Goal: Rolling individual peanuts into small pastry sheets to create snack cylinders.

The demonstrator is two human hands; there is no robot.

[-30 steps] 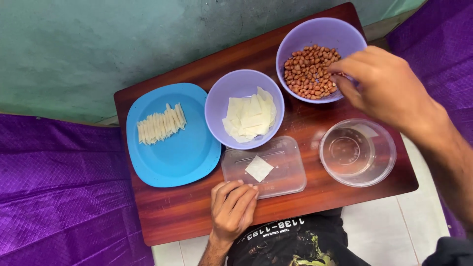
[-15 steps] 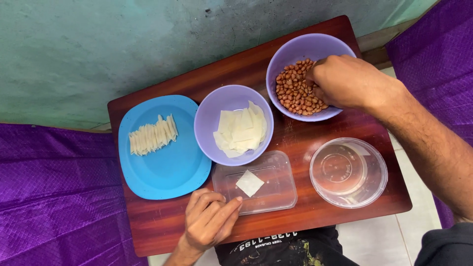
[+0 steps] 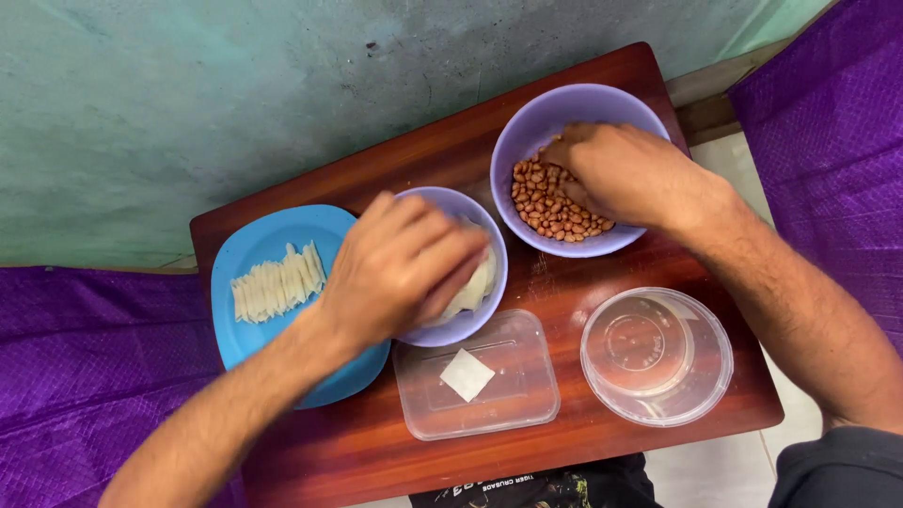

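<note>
The right hand (image 3: 616, 174) reaches into the purple bowl (image 3: 555, 118), its grip closing among the peanuts (image 3: 550, 207); whether it pinches any, I cannot tell. The left hand (image 3: 400, 268) covers the smaller purple bowl (image 3: 466, 325) of pale sheets (image 3: 475, 287), its grip hidden beneath. Below it on the bench (image 3: 376, 174) lies a clear tray (image 3: 508, 404)

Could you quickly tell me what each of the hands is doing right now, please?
Left hand: fingers curled down into the middle purple bowl of pale sheets; grip cannot be told.
Right hand: reaching into the peanut bowl; grip cannot be told.
</note>
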